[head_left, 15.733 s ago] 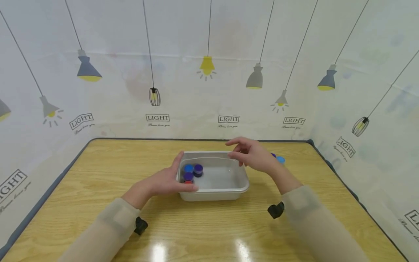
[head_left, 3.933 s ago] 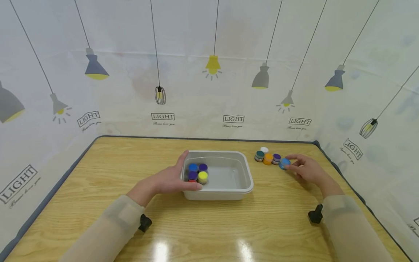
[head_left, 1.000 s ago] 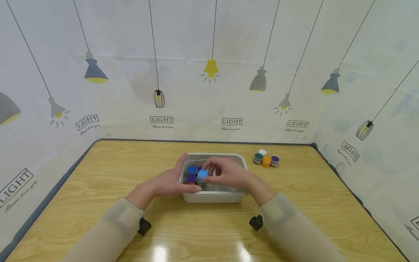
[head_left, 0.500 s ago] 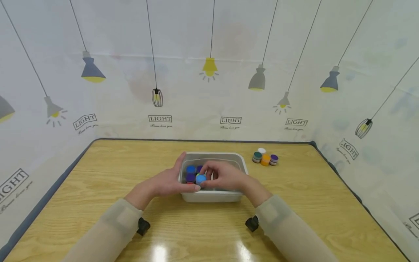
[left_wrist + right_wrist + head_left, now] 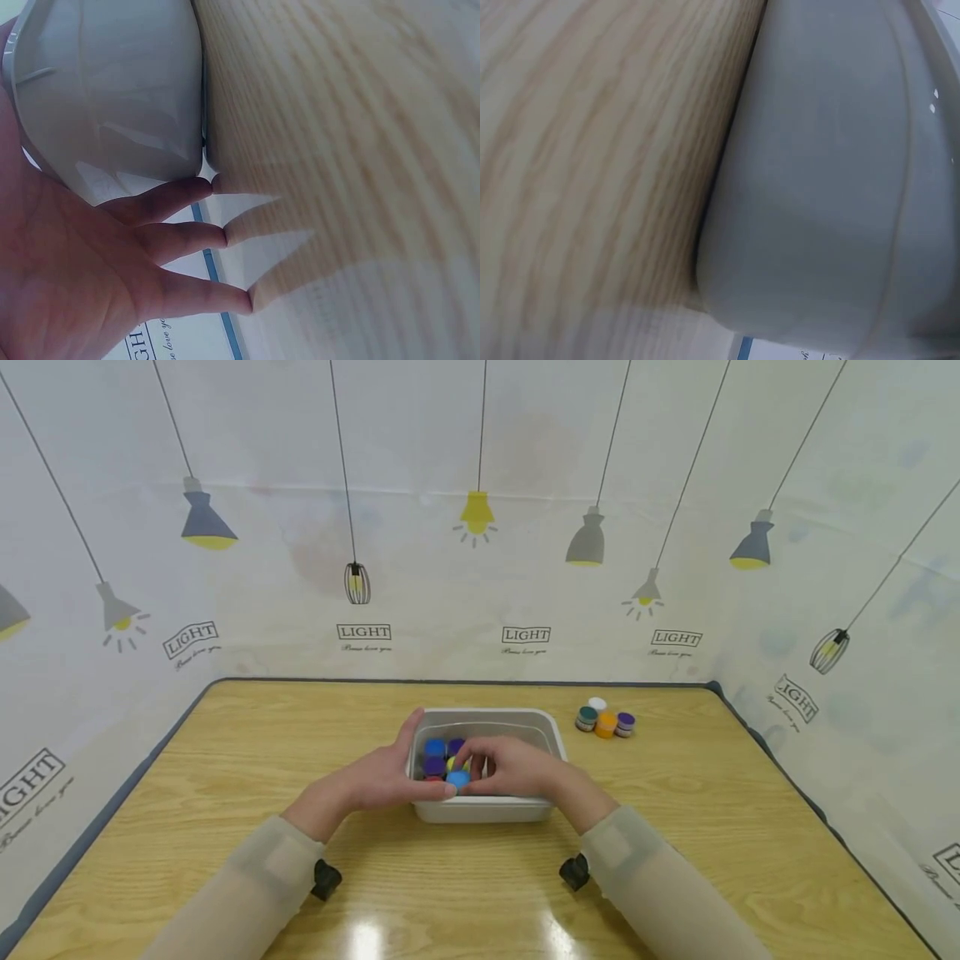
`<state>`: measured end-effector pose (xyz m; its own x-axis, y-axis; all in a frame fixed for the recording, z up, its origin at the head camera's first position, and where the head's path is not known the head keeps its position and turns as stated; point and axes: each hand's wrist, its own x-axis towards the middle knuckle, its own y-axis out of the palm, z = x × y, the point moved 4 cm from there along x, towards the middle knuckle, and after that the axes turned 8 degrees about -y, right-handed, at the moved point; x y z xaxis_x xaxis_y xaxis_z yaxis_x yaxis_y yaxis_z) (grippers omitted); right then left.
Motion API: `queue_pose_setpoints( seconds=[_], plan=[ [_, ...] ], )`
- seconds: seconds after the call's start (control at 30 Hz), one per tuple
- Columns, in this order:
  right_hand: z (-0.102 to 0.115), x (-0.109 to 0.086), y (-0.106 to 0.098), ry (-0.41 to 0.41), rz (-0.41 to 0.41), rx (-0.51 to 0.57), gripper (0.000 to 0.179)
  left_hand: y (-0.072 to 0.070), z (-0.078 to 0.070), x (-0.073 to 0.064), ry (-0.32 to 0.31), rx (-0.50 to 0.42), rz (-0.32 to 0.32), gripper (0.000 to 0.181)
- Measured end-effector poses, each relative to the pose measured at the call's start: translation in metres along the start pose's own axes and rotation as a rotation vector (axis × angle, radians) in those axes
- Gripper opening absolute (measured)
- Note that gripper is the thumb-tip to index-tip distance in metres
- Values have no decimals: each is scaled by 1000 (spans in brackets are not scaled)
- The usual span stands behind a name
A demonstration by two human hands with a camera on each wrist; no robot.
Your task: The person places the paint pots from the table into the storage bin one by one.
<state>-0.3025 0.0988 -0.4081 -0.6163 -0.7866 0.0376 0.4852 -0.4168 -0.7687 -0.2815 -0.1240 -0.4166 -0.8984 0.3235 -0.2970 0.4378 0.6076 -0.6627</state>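
A whitish plastic container (image 5: 487,811) sits on the wooden table. My left hand (image 5: 378,777) spans its left end, the thumb lying along the near rim. In the left wrist view, the other fingers (image 5: 184,292) are straight and spread, tips down at the table beside the container's wall. Inside the container, my right hand (image 5: 517,764) pinches a small paint jar with a light blue lid (image 5: 458,779), low near the front wall. Grouped at the left end are a blue-lidded jar (image 5: 434,748), two purple-lidded jars, a yellow-lidded jar and a partly hidden red one.
At the back right of the table (image 5: 675,827) stand a white-lidded jar (image 5: 597,703), a dark green one (image 5: 587,719), an orange one (image 5: 605,724) and a purple one (image 5: 625,724). A sheet printed with lamps hangs behind. The right wrist view shows only the container's outer wall and table.
The light blue jar was picked from the back right and carried into the container; over the last second it has moved down and toward the front wall. A yellow-lidded jar joined the group earlier.
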Motion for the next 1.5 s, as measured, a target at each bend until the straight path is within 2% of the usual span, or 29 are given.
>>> queue_pose_setpoints(
  seconds=[0.3,0.67,0.97,1.5],
  plan=[
    [-2,0,2,9,34,-9,24,0,0,-1,-4,5,-2,143],
    [-1,0,2,-22,72,12,27,0,0,-1,-3,12,3,143],
    [-1,0,2,8,66,12,26,0,0,-1,4,20,1,142],
    [-3,1,3,-3,57,22,25,0,0,0,4,17,-1,143]
  ],
)
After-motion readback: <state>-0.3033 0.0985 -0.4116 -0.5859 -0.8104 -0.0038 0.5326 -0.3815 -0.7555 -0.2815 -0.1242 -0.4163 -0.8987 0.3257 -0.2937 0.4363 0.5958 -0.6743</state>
